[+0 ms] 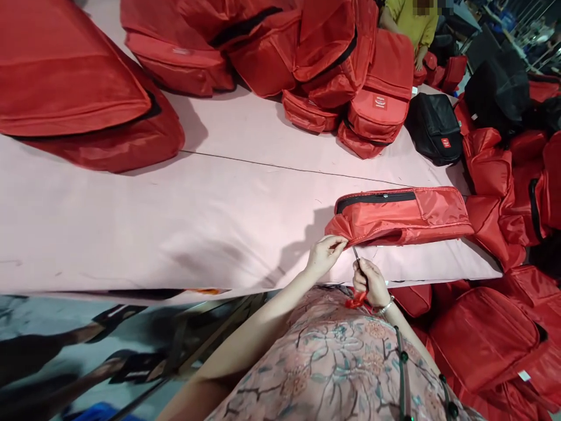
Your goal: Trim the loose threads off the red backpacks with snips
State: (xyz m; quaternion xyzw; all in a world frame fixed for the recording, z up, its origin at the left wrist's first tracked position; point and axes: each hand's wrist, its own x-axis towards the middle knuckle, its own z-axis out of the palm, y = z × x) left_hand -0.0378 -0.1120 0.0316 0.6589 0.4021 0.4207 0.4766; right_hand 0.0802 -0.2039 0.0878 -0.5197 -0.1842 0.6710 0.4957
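A red bag (394, 219) with a black zipper lies on its side near the table's front edge. My left hand (326, 254) pinches the bag's lower left seam between thumb and fingers. Just right of it, my right hand (369, 280) is closed around a pair of scissors (359, 261), with the blades pointing up at the seam. Some red ribbon or cord (356, 300) hangs at the right hand; whether it is tied to the scissors I cannot tell. A bracelet circles my right wrist.
Several red backpacks (272, 52) line the far side of the pink-covered table (219, 216). A black bag (435, 126) stands at the right, and red bags (486, 333) are heaped beside me. A person in yellow (412, 23) stands across the table.
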